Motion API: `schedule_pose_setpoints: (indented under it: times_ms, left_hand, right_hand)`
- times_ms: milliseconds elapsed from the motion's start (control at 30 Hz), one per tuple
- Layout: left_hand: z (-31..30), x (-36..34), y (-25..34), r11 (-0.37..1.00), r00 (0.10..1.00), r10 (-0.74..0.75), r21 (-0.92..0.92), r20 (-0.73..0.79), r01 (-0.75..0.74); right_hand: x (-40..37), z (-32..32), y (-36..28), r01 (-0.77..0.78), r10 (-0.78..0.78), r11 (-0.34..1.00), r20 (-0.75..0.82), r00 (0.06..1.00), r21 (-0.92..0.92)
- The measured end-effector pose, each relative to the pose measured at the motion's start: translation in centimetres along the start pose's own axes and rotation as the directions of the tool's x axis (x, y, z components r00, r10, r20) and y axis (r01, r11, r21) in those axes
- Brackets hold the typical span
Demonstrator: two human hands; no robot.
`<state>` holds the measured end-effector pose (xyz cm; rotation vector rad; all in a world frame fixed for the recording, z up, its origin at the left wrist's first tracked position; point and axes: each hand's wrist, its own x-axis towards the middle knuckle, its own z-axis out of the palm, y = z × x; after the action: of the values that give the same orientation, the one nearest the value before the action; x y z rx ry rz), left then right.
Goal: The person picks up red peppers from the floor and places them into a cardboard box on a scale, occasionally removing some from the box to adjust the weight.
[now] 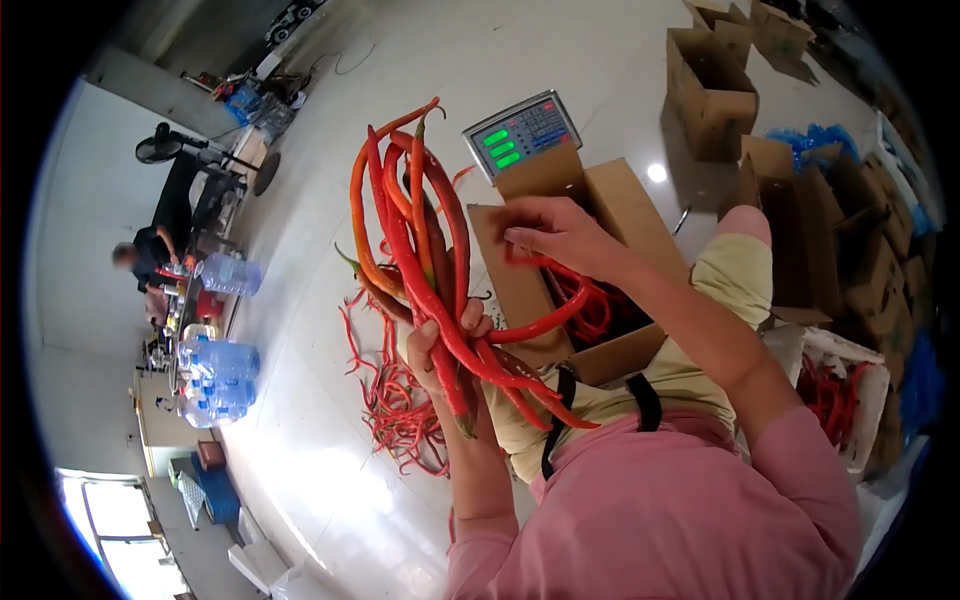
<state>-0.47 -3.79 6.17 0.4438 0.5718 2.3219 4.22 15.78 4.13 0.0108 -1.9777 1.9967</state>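
Observation:
My left hand (440, 345) grips a bunch of long red and orange chili peppers (415, 230) by their lower ends, and they fan upward in front of me. My right hand (555, 232) reaches over an open cardboard box (630, 215) with its fingers pinched on one red pepper (540, 322) that curves down toward the bunch. More red peppers (590, 300) lie inside the box. A digital scale display (522, 130) with green readouts stands just beyond the box.
A heap of loose red peppers (400, 410) lies on the pale floor at the left. Empty cardboard boxes (710, 90) stand at the upper right, and a white crate of peppers (835, 395) at the right. A seated person (150, 255), water jugs (215, 365) and a fan (160, 148) are far left.

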Motion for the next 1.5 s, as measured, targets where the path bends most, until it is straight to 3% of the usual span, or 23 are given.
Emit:
schedule_pose_setpoints:
  times_ms: [33, 167, 267, 367, 400, 500, 600, 733, 867, 933, 967, 1033, 1133, 1200, 1267, 1300, 1400, 1433, 1467, 1500]
  left_hand:
    - [-0.4, 0.1, -0.2, 1.000, 1.000, 0.001, 0.006, -0.007, -0.001]
    - [-1.7, -0.6, 0.1, 0.999, 0.999, 0.030, -0.009, -0.041, -0.030]
    - [-2.7, -1.1, -0.1, 0.996, 0.995, 0.061, 0.073, -0.079, -0.055]
    - [-2.6, -1.3, -1.0, 0.980, 0.985, 0.046, 0.200, -0.167, -0.012]
    - [-2.5, -1.1, -1.5, 0.993, 0.995, -0.002, 0.119, -0.105, 0.014]
    - [-2.5, -1.7, -2.6, 0.986, 0.971, -0.114, 0.094, -0.211, 0.136]
    - [-1.3, -1.3, -3.0, 0.982, 0.964, -0.159, 0.068, -0.213, 0.177]
    - [-3.5, -1.2, -3.6, 0.988, 0.957, -0.136, 0.033, -0.255, 0.149]
    - [-4.8, -1.5, -3.0, 0.990, 0.945, -0.102, 0.064, -0.311, 0.127]
    - [-5.0, -1.6, -2.6, 0.991, 0.947, -0.094, 0.059, -0.307, 0.118]
    - [-4.3, -1.7, -2.6, 0.992, 0.942, -0.059, 0.083, -0.331, 0.091]
    - [-4.4, -1.7, -2.5, 0.983, 0.945, -0.115, 0.103, -0.305, 0.153]
    - [-4.5, -1.3, -3.1, 0.949, 0.938, -0.124, 0.236, -0.324, 0.207]
    - [-2.8, -0.7, -4.0, 0.943, 0.943, -0.062, 0.290, -0.327, 0.162]
    - [-2.3, -0.4, -4.8, 0.921, 0.965, -0.028, 0.367, -0.260, 0.126]
    - [-2.1, -0.4, -4.8, 0.921, 0.963, -0.031, 0.368, -0.268, 0.132]
    - [-2.3, -0.5, -4.5, 0.913, 0.954, -0.035, 0.378, -0.299, 0.152]
    - [-3.0, -0.6, -4.1, 0.908, 0.948, -0.035, 0.387, -0.316, 0.162]
    - [-3.5, -0.7, -3.6, 0.902, 0.943, -0.034, 0.396, -0.332, 0.172]
    - [-3.7, -0.7, -3.4, 0.893, 0.938, -0.005, 0.421, -0.347, 0.161]
  right_hand:
    - [-0.1, -0.7, 0.4, -0.070, 0.073, 0.996, 0.062, 0.995, -0.048]
    - [-1.8, -3.3, 2.2, -0.099, 0.148, 0.981, -0.303, 0.942, 0.169]
    - [-3.0, -3.7, 2.1, -0.143, 0.205, 0.963, -0.277, 0.939, 0.230]
    - [-2.9, -1.4, 0.3, -0.192, 0.192, 0.930, 0.032, 0.981, 0.314]
    - [-2.7, -0.5, -0.1, -0.183, 0.152, 0.925, 0.117, 0.981, 0.333]
    - [-1.8, 1.0, -0.6, -0.231, 0.171, 0.927, 0.215, 0.961, 0.294]
    - [-2.0, 1.0, -1.0, -0.157, 0.151, 0.966, 0.046, 0.988, 0.204]
    - [-2.6, 0.1, -2.4, 0.135, -0.069, 0.962, -0.270, 0.960, 0.238]
    - [-3.2, -4.1, -5.0, 0.233, -0.169, 0.969, -0.478, 0.862, 0.079]
    - [-3.8, -6.2, -3.8, 0.120, -0.110, 0.993, -0.434, 0.894, -0.005]
    - [-4.2, -6.7, -2.4, -0.023, -0.048, 0.986, -0.409, 0.911, -0.166]
    - [-4.7, -7.2, -0.2, -0.280, 0.086, 0.832, -0.387, 0.918, -0.479]
    - [-6.3, -3.6, -0.4, -0.178, 0.073, 0.913, -0.282, 0.957, -0.367]
    - [-6.7, -1.0, 0.0, -0.121, 0.119, 0.980, -0.019, 0.993, -0.161]
    - [-6.9, 0.9, 0.6, 0.021, -0.010, 0.950, 0.037, 0.999, -0.311]
    - [-6.5, 1.3, 0.6, -0.022, 0.020, 0.954, -0.010, 1.000, -0.301]
    - [-7.4, -0.2, -1.6, -0.085, 0.082, 0.996, -0.225, 0.971, -0.004]
    - [-7.4, -0.7, -2.4, 0.068, -0.042, 0.995, -0.300, 0.953, 0.078]
    - [-8.1, -1.3, -4.1, 0.056, 0.001, 0.987, -0.352, 0.936, 0.153]
    - [-8.5, -2.5, -4.7, 0.108, -0.070, 0.990, -0.354, 0.933, 0.088]
